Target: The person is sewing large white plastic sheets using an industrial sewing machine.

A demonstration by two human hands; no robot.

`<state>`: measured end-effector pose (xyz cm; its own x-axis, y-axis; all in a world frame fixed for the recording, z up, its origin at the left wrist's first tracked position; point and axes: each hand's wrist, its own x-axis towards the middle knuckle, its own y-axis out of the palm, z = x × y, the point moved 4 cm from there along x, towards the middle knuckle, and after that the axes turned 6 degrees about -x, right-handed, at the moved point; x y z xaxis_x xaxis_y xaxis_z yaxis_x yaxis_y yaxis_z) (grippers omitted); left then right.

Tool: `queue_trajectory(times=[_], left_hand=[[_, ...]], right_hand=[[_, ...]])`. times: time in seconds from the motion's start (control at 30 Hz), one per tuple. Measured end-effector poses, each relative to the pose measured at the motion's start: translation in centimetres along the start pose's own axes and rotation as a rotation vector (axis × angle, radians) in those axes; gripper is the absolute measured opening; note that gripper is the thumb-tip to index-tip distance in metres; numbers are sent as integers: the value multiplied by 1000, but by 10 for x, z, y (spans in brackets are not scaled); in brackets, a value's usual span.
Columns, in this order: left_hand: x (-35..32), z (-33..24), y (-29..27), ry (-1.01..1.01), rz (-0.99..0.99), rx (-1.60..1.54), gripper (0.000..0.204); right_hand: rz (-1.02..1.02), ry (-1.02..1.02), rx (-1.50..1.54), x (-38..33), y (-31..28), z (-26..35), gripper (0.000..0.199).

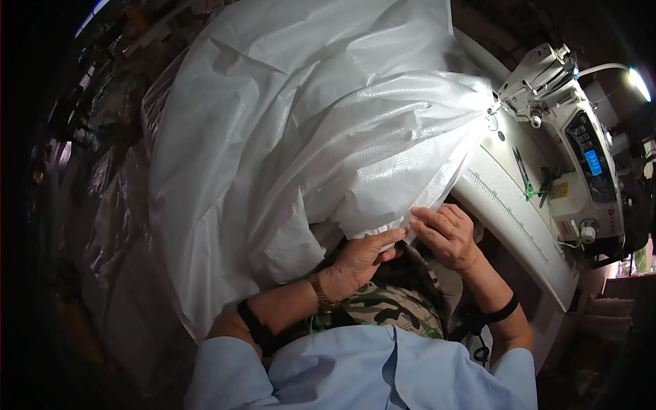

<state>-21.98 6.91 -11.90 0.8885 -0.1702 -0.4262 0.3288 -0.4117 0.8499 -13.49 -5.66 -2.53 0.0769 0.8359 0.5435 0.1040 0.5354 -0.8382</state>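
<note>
A large sheet of shiny white woven plastic fabric [287,130] lies in loose folds in front of me. Its far right corner runs up under the head of a white sewing machine [581,157]. My left hand [362,260] pinches the gathered near edge of the sheet between thumb and fingers. Close beside it, my right hand [445,236] also grips that edge, fingertips bent onto the fabric. Both hands are near my lap, just off the machine table's near edge. What lies beneath the folds is hidden.
The white machine table [509,205] carries a printed ruler scale. Dark thread snips [523,171] with green thread lie on it by the machine. A bright lamp [639,84] shines at the right. Clear plastic wrapping [113,219] hangs in the dim left side.
</note>
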Motion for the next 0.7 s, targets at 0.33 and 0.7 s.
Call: queue_trajectory(times=[0.33, 0.7], left_hand=[[-2, -7, 3, -6, 6, 5, 20], [-6, -13, 7, -34, 68, 122, 9]], right_hand=[[-60, 83, -68, -10, -15, 12, 21], [-43, 35, -117, -7, -11, 23, 17]])
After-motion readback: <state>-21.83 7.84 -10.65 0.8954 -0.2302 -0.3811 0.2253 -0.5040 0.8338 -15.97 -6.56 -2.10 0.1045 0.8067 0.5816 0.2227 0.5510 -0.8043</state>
